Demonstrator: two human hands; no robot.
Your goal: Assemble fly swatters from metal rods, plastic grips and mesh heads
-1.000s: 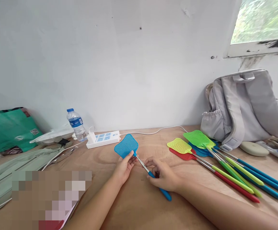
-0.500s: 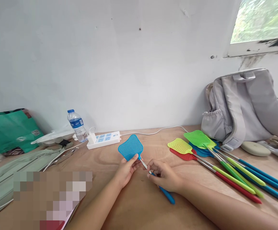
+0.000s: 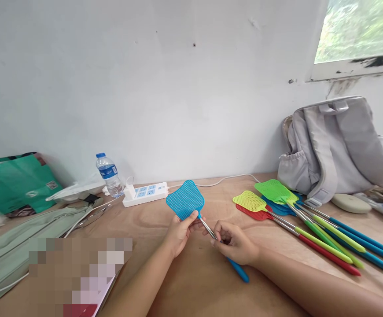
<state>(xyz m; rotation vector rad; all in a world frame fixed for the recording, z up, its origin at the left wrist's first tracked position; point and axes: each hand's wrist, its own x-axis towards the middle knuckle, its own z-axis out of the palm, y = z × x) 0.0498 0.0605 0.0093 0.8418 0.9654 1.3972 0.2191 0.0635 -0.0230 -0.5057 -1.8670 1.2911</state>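
A blue fly swatter [image 3: 185, 200] with a perforated head, a metal shaft and a blue handle is held between both hands above the wooden table. My left hand [image 3: 180, 233] pinches it where the head joins the shaft, thumb on top. Further down, my right hand [image 3: 234, 241] is closed around the lower shaft near the handle, whose end sticks out below the palm. To the right lies a pile of other fly swatters, among them a yellow one [image 3: 249, 201], a red one [image 3: 330, 254] and a green one [image 3: 272, 190].
A grey backpack [image 3: 340, 145] leans on the wall behind the pile, beside a beige oval case [image 3: 350, 203]. At the back left are a white power strip [image 3: 145, 194], a water bottle [image 3: 109, 174] and a green bag [image 3: 20, 182]. A green-grey cloth item [image 3: 23, 233] lies at left.
The swatter and both hands have shifted slightly to the right in view. The swatter's head has tilted a little, and my right hand still grips the lower shaft.
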